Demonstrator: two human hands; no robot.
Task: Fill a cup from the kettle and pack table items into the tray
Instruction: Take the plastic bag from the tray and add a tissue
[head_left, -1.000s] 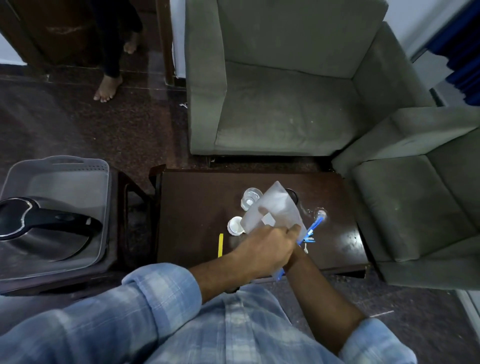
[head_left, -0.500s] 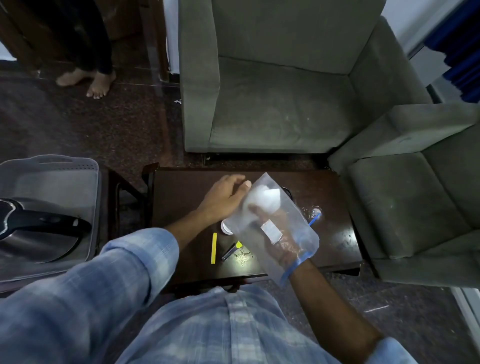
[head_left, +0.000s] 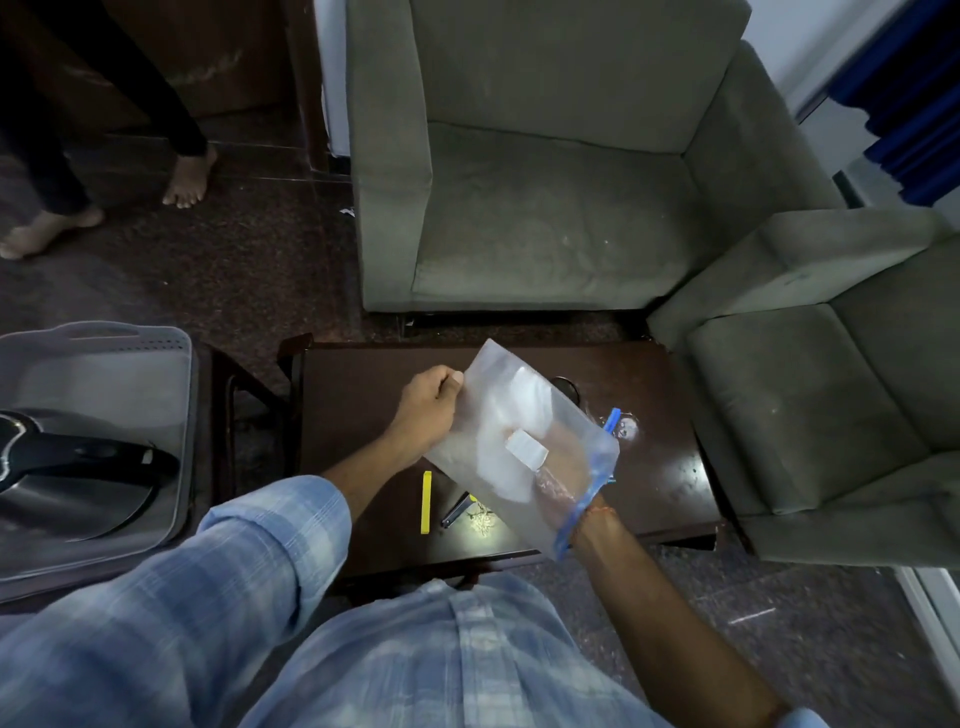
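Observation:
Over the dark wooden table (head_left: 358, 395) I hold a clear zip bag (head_left: 483, 447) with a blue zip strip. My left hand (head_left: 428, 405) pinches the bag's far closed corner. My right hand (head_left: 563, 470) is inside the bag through its mouth and shows blurred through the plastic. White rounded shapes (head_left: 522, 402) lie in the bag beyond its fingers. On the table lie a yellow strip (head_left: 426, 501), a small dark tool (head_left: 456, 514) and a pale chain-like bunch (head_left: 482, 522). At the left, a grey tray (head_left: 104, 332) holds the black and steel kettle (head_left: 72, 467).
A blue stick (head_left: 612, 419) and a dark round thing (head_left: 565, 387) show past the bag's right edge. Grey armchairs stand behind the table (head_left: 545, 234) and to its right (head_left: 831, 389). Another person's bare feet (head_left: 189, 179) are on the floor at far left.
My left hand moved from the bag's mouth to its far corner. My right hand went inside the bag. The small white cups no longer show on the table.

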